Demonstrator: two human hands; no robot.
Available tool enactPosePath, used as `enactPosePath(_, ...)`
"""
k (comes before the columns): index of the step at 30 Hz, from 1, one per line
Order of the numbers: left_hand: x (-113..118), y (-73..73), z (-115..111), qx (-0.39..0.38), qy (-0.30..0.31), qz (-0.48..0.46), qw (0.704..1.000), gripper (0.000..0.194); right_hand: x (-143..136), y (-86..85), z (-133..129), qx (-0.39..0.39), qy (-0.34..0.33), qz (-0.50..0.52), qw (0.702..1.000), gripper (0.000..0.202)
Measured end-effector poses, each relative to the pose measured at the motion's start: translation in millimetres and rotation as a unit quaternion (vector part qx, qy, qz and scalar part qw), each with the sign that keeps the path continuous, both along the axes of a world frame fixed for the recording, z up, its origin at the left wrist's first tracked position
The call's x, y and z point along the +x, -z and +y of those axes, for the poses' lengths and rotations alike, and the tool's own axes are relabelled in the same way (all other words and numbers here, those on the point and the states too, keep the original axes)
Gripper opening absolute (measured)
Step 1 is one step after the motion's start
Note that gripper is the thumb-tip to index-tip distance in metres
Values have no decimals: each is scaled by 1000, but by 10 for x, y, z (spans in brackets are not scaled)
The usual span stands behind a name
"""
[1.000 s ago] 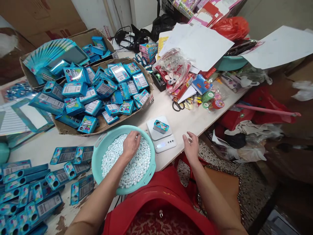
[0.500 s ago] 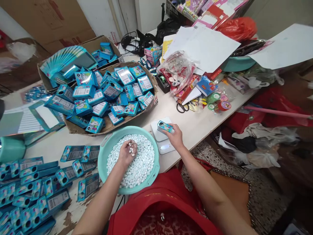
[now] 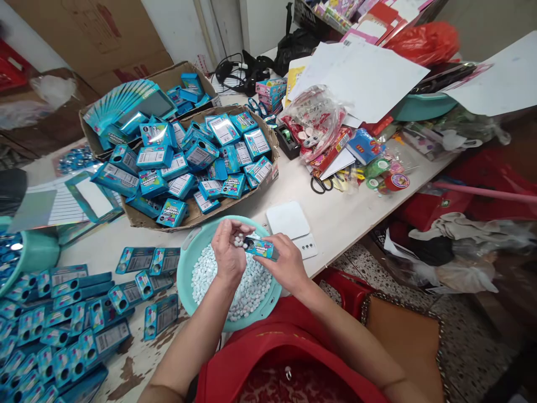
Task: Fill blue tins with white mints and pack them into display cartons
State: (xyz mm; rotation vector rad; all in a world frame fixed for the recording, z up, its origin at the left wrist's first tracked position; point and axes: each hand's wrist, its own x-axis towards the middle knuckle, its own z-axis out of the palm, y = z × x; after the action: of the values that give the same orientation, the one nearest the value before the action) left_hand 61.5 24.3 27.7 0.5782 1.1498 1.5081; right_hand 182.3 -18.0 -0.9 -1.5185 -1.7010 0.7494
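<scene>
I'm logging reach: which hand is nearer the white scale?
Right. The right hand, holding a blue box, is just in front of the scale; the left hand cups white pieces farther left, over the teal basin.

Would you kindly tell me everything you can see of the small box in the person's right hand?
The small box is blue and oblong, with a glossy, card-like look, pale lettering on the face toward the camera and a dark opening near its left end. The right hand grips the other end, holding it over the teal bowl. White pieces in the cupped left hand sit by the opening; whether that hand touches the box is unclear.
</scene>
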Motion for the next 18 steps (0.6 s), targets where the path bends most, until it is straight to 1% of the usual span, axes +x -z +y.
enactPosePath(4, 35, 49, -7, -1, -25, 17, 1000, 27, -26, 2, 17, -9, 2, -2, 1000, 29)
enactPosePath(7, 69, 35, 4, 7, -3, 15, 1000, 27, -12, -5, 21, -17, 8, 2, 1000, 29)
enactPosePath(9, 58, 54, 28, 25, 8, 22, 999, 28, 9, 3, 22, -20, 14, 9, 1000, 29)
enactPosePath(11, -21, 146, 56, 33, -21, 69, 997, 27, 48, 15, 23, -24, 22, 23, 999, 29)
enactPosePath(12, -90, 225, 63, 25, -34, 119, 992, 25, 75, 20, 22, -26, 28, 33, 999, 28)
enactPosePath(13, -174, 322, 61, 6, -30, 193, 981, 24, 107, 23, 22, -28, 35, 42, 998, 28)
enactPosePath(14, -266, 432, 45, -22, 9, 287, 958, 22, 141, 23, 21, -30, 43, 51, 997, 28)
enactPosePath(15, -360, 548, 15, -54, 78, 383, 919, 20, 175, 20, 20, -31, 52, 59, 996, 28)
enactPosePath(16, -446, 660, -31, -82, 159, 462, 869, 17, 207, 16, 19, -33, 58, 64, 996, 27)
enactPosePath(17, -521, 762, -87, -101, 240, 518, 815, 12, 235, 12, 16, -34, 61, 66, 995, 28)
enactPosePath(18, -580, 847, -149, -111, 306, 550, 769, 7, 257, 8, 14, -35, 61, 66, 995, 28)
